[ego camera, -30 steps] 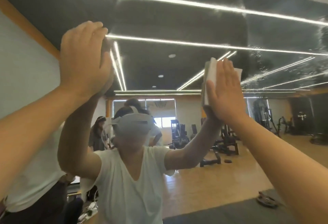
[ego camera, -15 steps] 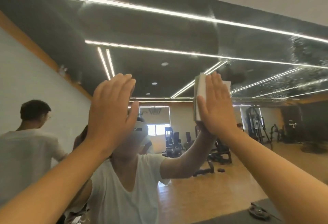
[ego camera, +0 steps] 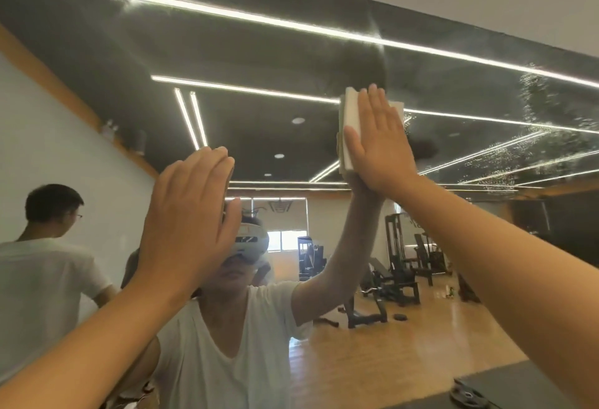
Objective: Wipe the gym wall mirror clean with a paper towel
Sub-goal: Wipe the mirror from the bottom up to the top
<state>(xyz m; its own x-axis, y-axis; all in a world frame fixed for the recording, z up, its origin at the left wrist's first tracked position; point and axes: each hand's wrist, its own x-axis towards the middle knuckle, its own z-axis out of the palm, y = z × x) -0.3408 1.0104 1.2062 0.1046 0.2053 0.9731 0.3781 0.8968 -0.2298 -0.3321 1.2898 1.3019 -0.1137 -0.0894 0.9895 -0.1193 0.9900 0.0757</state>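
We're pressing a folded white paper towel point(ego camera: 348, 123) flat against the gym wall mirror point(ego camera: 259, 52) with our right grip point(ego camera: 379, 142), up high and a bit right of centre. That grip is spread right out, fingers straight and together. The palm is pushing the towel onto the glass rather than curling round it. The towel's left edge and top right corner are poking out from behind the hand.

Our left grip point(ego camera: 184, 217) is up too, lower and off to the left, fingers straight and side by side, holding nothing. It's sitting close to the glass with its reflection peeking out past the fingertips, but we can't tell if it's actually touching.

Right of the towel, the mirror is carrying a speckled patch of droplets point(ego camera: 534, 110).

In the reflection we're seeing ourselves wearing a white T-shirt and a white headset point(ego camera: 251, 240). Another person point(ego camera: 42, 262) in a white T-shirt is standing at the left, turned away. Black gym machines point(ego camera: 398, 266) are sitting on the wooden floor further back on the right. A weight plate point(ego camera: 468, 397) is showing at the bottom right corner.
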